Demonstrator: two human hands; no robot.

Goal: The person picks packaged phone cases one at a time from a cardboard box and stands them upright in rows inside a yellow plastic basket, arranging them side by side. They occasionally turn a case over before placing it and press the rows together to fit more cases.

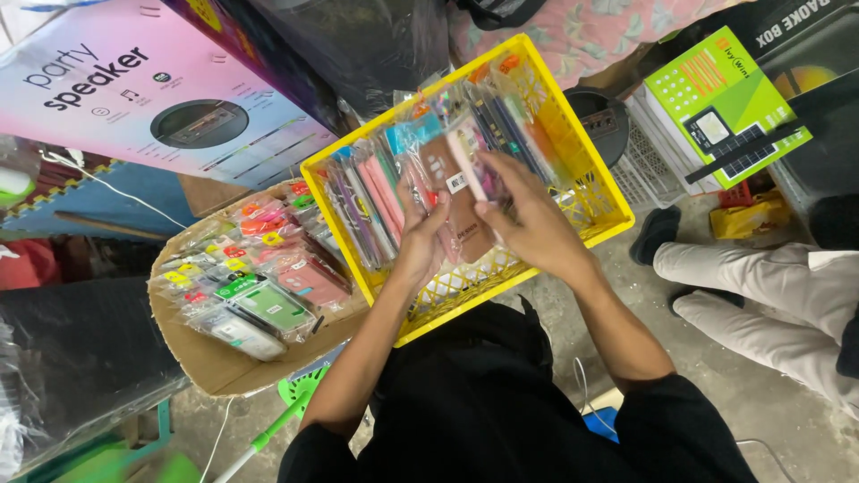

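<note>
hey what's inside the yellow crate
The yellow crate holds upright rows of phone cases in clear sleeves. Both hands, left hand and right hand, cover the middle ones; the bottom is hidden.

Item count, head view
Yellow crates (pixel 601 211): 1. Cardboard boxes (pixel 210 362): 1. Green cartons (pixel 727 105): 1. Hands: 2 — left (pixel 422 240), right (pixel 528 219). Packaged phone cases: too many to count.

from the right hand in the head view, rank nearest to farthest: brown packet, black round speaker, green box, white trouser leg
From the right hand:
1. Brown packet, held at its fingertips over the yellow crate.
2. Black round speaker, just beyond the crate's right wall.
3. White trouser leg, on the floor to the right.
4. Green box, upper right.
</note>
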